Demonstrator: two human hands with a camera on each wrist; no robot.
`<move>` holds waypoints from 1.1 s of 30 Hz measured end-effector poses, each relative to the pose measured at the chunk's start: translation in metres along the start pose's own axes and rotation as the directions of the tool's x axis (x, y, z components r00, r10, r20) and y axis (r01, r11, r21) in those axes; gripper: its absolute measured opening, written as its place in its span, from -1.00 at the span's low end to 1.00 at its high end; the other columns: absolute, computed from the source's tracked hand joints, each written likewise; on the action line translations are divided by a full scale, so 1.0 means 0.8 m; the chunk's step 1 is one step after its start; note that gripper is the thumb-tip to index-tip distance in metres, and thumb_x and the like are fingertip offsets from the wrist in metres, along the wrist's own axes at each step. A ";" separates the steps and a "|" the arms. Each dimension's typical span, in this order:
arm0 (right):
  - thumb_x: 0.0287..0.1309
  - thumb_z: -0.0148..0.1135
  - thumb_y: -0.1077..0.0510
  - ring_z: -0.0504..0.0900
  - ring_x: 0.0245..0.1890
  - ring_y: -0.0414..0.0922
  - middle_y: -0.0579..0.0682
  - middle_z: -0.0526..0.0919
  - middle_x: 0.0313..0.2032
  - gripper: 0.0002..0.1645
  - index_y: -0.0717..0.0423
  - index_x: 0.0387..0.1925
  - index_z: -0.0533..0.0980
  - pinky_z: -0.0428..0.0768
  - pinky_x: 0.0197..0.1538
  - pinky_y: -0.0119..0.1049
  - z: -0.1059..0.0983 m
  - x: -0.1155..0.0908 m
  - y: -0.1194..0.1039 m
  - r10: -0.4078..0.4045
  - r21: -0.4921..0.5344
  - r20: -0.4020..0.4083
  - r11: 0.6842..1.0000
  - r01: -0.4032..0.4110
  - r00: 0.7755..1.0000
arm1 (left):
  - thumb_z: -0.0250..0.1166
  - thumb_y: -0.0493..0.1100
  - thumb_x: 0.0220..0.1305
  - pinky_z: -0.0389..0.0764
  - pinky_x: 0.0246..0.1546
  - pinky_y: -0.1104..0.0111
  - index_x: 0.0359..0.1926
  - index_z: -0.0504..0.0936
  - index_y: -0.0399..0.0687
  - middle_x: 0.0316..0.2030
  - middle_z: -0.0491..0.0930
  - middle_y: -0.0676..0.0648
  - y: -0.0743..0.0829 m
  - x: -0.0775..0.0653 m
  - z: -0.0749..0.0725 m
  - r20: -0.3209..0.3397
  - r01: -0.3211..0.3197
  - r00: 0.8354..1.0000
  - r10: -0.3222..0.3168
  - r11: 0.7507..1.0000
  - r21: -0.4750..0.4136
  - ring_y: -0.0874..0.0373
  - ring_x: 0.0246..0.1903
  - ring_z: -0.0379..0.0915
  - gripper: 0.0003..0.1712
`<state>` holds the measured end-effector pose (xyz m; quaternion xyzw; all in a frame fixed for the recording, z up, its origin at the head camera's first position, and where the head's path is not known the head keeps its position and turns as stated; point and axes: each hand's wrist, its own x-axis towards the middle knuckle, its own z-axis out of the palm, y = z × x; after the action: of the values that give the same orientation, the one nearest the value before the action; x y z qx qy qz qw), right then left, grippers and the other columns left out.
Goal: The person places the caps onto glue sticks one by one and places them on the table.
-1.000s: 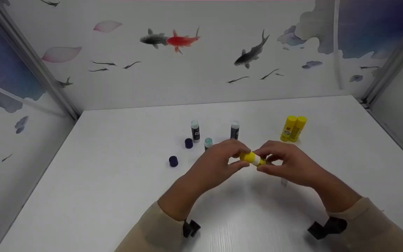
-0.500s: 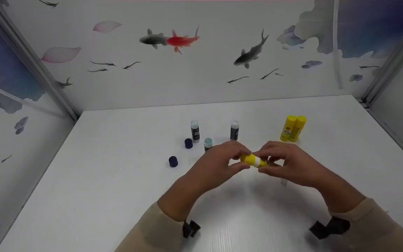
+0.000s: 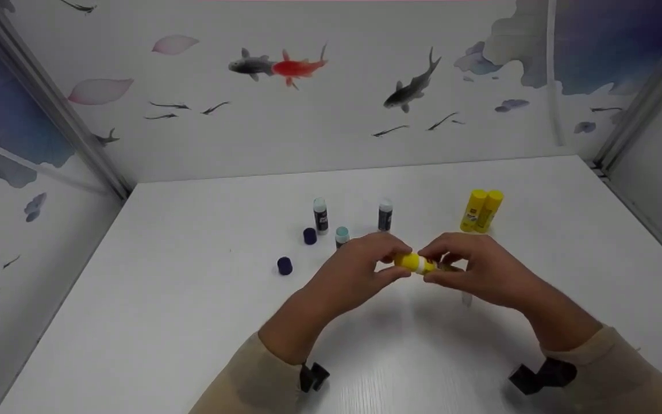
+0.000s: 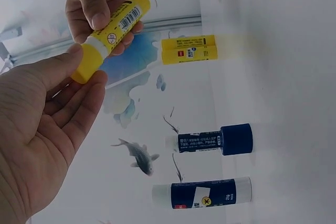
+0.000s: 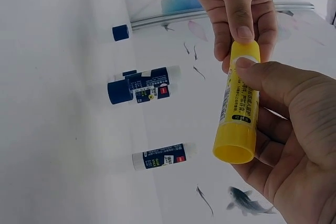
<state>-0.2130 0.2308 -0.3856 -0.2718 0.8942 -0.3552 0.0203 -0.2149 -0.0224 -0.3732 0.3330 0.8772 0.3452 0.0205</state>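
Both hands hold one yellow glue stick (image 3: 407,261) above the table, near the middle of the head view. My left hand (image 3: 360,264) pinches its yellow cap end (image 4: 86,69) between thumb and fingers. My right hand (image 3: 480,267) grips the printed body (image 5: 239,100) with thumb and fingertips. A white band (image 3: 421,264) shows between the two yellow parts. The hollow-looking far end of the stick (image 5: 234,150) faces the right wrist camera. Beyond the hands stand dark blue glue sticks (image 3: 320,216), (image 3: 385,215), and a third stick (image 3: 342,236) partly hidden by the left hand.
Two dark blue caps, the nearer cap (image 3: 284,265) and the farther cap (image 3: 310,236), sit left of the blue sticks. A pair of yellow glue sticks (image 3: 474,211) stands at the back right. A small pale thing (image 3: 466,299) shows below the right hand. Printed walls (image 3: 331,138) enclose the white table (image 3: 164,299).
The right hand has shifted very slightly right, and the stick's body has turned between its fingers. The white band looks narrower. The left hand keeps its pinch; the standing sticks stay put.
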 end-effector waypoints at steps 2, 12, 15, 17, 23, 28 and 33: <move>0.22 0.51 0.09 0.68 -0.15 -0.22 -0.28 0.72 -0.07 -0.64 -0.25 0.03 0.66 0.68 0.02 -0.42 0.000 0.000 -0.001 0.008 0.001 -0.006 1.000 -0.008 1.000 | 0.35 -0.06 0.41 0.59 0.13 0.58 0.16 0.69 0.14 0.09 0.68 0.15 0.000 0.000 0.000 -0.003 0.002 1.000 -0.002 1.000 -0.001 0.26 0.05 0.60 -0.67; 0.23 0.49 0.11 0.66 -0.19 -0.23 -0.31 0.70 -0.10 -0.62 -0.30 0.05 0.67 0.70 -0.03 -0.43 -0.001 -0.004 -0.003 -0.036 0.000 -0.030 0.999 0.036 0.999 | 0.37 -0.08 0.40 0.59 0.12 0.58 0.14 0.70 0.15 0.08 0.68 0.15 0.003 -0.002 -0.001 -0.003 -0.007 1.000 0.007 1.000 -0.023 0.31 0.03 0.59 -0.69; 0.23 0.49 0.13 0.65 -0.21 -0.23 -0.31 0.70 -0.11 -0.62 -0.30 0.05 0.67 0.70 -0.06 -0.43 -0.001 -0.005 -0.004 -0.054 0.010 -0.032 0.998 0.055 0.998 | 0.37 -0.09 0.40 0.59 0.12 0.58 0.14 0.70 0.16 0.07 0.67 0.15 0.003 -0.002 0.000 0.000 -0.009 1.000 0.009 0.999 -0.032 0.34 0.03 0.58 -0.69; 0.22 0.50 0.16 0.64 -0.22 -0.22 -0.29 0.70 -0.11 -0.61 -0.28 0.04 0.68 0.71 -0.09 -0.42 -0.002 -0.005 -0.005 -0.063 0.027 -0.034 0.998 0.064 0.997 | 0.38 -0.10 0.39 0.61 0.12 0.56 0.13 0.70 0.13 0.07 0.68 0.14 0.003 -0.002 0.000 -0.005 -0.024 1.000 0.024 0.999 -0.042 0.33 0.02 0.59 -0.69; 0.20 0.50 0.22 0.63 -0.25 -0.21 -0.26 0.71 -0.12 -0.59 -0.22 0.04 0.69 0.72 -0.15 -0.40 -0.002 -0.007 -0.007 -0.083 0.052 -0.040 0.995 0.085 0.996 | 0.38 -0.11 0.39 0.62 0.11 0.56 0.12 0.70 0.09 0.05 0.69 0.13 0.002 -0.003 0.001 -0.025 -0.070 0.997 0.068 0.995 -0.065 0.35 0.00 0.59 -0.70; 0.20 0.50 0.23 0.61 -0.25 -0.21 -0.26 0.71 -0.14 -0.60 -0.20 0.04 0.70 0.71 -0.16 -0.42 -0.004 -0.008 -0.009 -0.089 0.052 -0.043 0.994 0.091 0.995 | 0.38 -0.12 0.38 0.63 0.09 0.56 0.15 0.70 0.07 0.07 0.70 0.12 0.002 -0.003 0.003 -0.033 -0.078 0.997 0.075 0.994 -0.082 0.35 -0.01 0.61 -0.66; 0.22 0.49 0.21 0.62 -0.23 -0.21 -0.27 0.71 -0.14 -0.61 -0.22 0.04 0.70 0.72 -0.13 -0.43 -0.005 -0.009 -0.010 -0.096 0.065 -0.046 0.993 0.098 0.994 | 0.39 -0.13 0.36 0.65 0.09 0.55 0.16 0.71 0.04 0.07 0.71 0.09 0.002 -0.003 0.006 -0.051 -0.098 0.994 0.093 0.990 -0.105 0.34 -0.01 0.62 -0.64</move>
<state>-0.2035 0.2318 -0.3786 -0.3064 0.8677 -0.3914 -0.0069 -0.2108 -0.0205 -0.3764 0.3652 0.8406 0.4000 0.0015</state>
